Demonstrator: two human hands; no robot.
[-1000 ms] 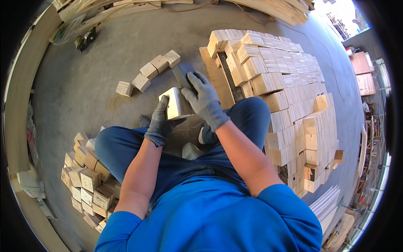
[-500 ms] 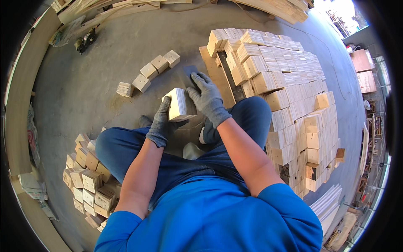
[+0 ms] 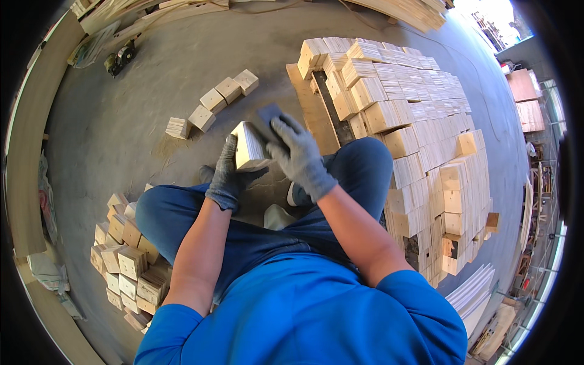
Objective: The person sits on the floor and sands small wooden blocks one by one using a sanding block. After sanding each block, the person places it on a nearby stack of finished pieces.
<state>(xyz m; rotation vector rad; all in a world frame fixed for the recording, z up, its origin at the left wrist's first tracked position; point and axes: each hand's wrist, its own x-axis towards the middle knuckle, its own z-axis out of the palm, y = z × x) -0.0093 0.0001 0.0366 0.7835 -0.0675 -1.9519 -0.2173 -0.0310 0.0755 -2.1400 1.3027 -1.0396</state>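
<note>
Between my knees, my left hand point(image 3: 229, 177), in a grey knit glove, grips a pale layered wooden block point(image 3: 249, 147) with the thumb along its left side. My gloved right hand point(image 3: 300, 153) is closed on a dark, flat, rectangular sanding block point(image 3: 268, 114), which is smeared by motion. It lies along the upper right side of the wooden block; whether the two touch I cannot tell. The fingers of my right hand hide part of the sanding block.
Several wooden blocks point(image 3: 212, 100) form a row on the concrete floor ahead. A large stack of blocks point(image 3: 420, 115) rises to my right beside a board point(image 3: 313, 112). Another pile point(image 3: 131, 261) lies by my left knee. A power tool point(image 3: 120, 58) sits at the far left.
The wooden block has tilted and turned in my left hand, showing a narrower face. Both hands have shifted slightly left, and the sanding block has moved a little left and down.
</note>
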